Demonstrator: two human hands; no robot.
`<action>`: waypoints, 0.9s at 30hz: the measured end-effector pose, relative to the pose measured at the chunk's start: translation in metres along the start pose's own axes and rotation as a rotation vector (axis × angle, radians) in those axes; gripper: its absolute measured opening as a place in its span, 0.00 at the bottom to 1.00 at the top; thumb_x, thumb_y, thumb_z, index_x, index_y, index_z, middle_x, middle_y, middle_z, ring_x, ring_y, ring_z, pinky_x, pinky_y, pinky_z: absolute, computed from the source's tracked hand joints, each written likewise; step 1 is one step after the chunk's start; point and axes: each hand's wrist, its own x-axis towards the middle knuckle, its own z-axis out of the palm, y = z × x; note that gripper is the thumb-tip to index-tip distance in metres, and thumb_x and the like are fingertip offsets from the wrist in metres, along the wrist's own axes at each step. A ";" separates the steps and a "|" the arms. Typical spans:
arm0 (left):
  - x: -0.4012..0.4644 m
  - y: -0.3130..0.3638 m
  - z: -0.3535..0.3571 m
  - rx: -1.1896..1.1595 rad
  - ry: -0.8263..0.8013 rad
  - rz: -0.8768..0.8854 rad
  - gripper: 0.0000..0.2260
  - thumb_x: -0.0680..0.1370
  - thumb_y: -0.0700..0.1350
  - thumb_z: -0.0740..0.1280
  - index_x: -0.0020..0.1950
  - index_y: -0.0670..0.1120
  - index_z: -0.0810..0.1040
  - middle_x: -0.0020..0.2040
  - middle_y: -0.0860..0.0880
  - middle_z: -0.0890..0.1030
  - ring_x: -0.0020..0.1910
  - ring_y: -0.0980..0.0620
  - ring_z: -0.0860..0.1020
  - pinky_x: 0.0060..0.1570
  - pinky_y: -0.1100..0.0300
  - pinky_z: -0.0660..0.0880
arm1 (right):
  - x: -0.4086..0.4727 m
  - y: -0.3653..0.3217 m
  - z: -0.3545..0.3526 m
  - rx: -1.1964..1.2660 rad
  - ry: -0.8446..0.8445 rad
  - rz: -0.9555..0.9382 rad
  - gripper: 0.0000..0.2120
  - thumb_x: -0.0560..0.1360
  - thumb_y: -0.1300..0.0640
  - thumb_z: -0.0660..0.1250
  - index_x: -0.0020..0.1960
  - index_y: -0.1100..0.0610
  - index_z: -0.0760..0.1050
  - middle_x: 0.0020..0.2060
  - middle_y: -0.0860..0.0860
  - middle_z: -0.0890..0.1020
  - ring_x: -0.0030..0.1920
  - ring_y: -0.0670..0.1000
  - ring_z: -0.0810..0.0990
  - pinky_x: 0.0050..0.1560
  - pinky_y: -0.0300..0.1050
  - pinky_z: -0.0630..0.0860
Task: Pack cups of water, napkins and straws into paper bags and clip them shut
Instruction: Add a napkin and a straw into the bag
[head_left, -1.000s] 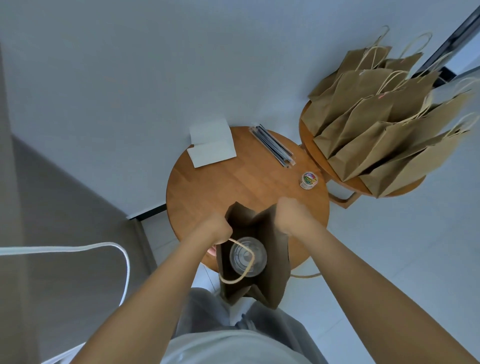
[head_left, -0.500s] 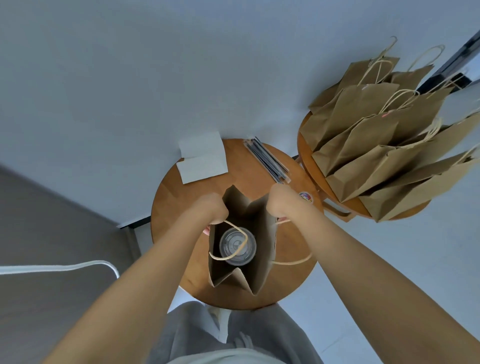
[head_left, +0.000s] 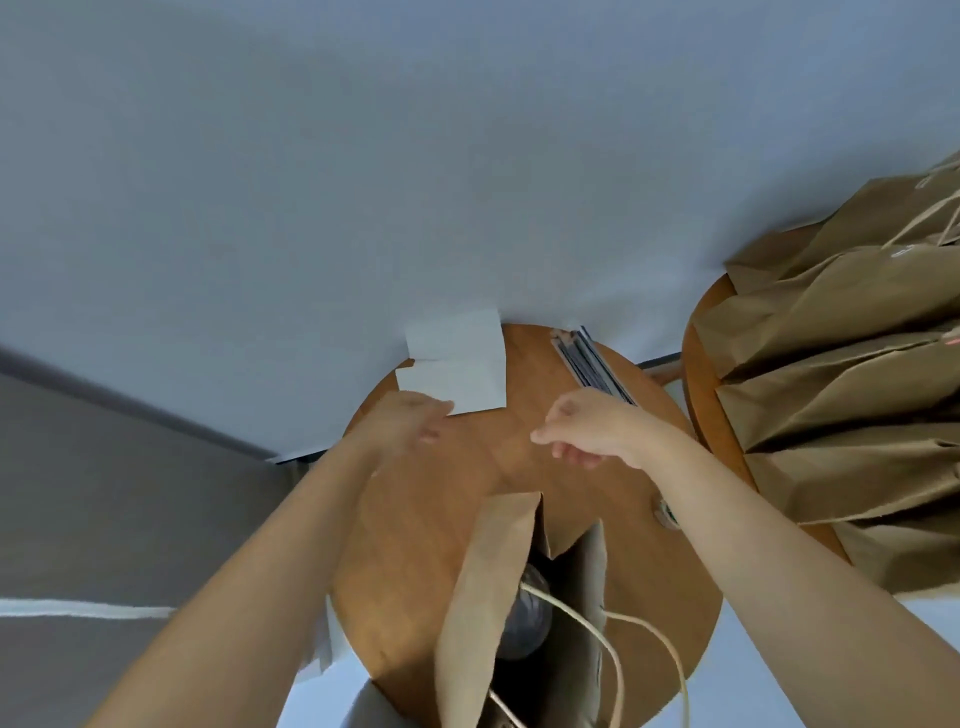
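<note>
A: Log the bag position.

B: Open paper bag (head_left: 498, 613) stands upright on the near part of the round wooden table (head_left: 415, 545). Mouth spread wide; a lidded clear cup (head_left: 527, 618) sits inside, partly hidden by the near wall. Cord handles (head_left: 613, 654) droop over the right edge.

A: Hands?

B: Both are past the bag, above the tabletop, neither touching it. Left hand (head_left: 410, 423) is blurred, fingers extended, just beside the near corner of the white napkins (head_left: 457, 364); contact with the stack can't be confirmed. Right hand (head_left: 592, 426) has loosely curled fingers, index pointing left, holding nothing, just in front of the bundle of dark wrapped straws (head_left: 592, 364).

A: Supplies?

B: Napkins and straws lie at the table's far edge against the wall. A small container (head_left: 667, 514) shows partly behind the right forearm.

A: Anything else?

B: Closed brown bags (head_left: 841, 395) lie overlapped on a second round table (head_left: 698, 374) to the right.
</note>
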 end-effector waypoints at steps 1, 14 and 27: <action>0.024 -0.004 -0.003 -0.019 0.142 0.001 0.07 0.76 0.49 0.68 0.47 0.46 0.79 0.55 0.45 0.81 0.49 0.49 0.80 0.52 0.54 0.75 | 0.014 0.002 0.003 0.046 0.019 -0.001 0.08 0.76 0.51 0.66 0.49 0.56 0.76 0.40 0.51 0.81 0.37 0.46 0.78 0.33 0.36 0.73; 0.212 -0.019 0.009 -0.472 0.395 -0.091 0.12 0.78 0.43 0.64 0.60 0.42 0.69 0.44 0.46 0.77 0.30 0.53 0.75 0.31 0.62 0.71 | 0.178 0.015 0.050 0.399 0.043 -0.029 0.09 0.76 0.50 0.65 0.50 0.55 0.76 0.39 0.48 0.79 0.37 0.45 0.77 0.37 0.36 0.74; 0.121 -0.064 0.074 0.476 0.292 0.757 0.09 0.75 0.42 0.65 0.53 0.46 0.80 0.42 0.50 0.81 0.37 0.54 0.78 0.37 0.71 0.67 | 0.174 0.019 0.052 1.314 -0.057 0.029 0.26 0.69 0.42 0.69 0.59 0.57 0.75 0.55 0.58 0.81 0.55 0.57 0.81 0.57 0.57 0.76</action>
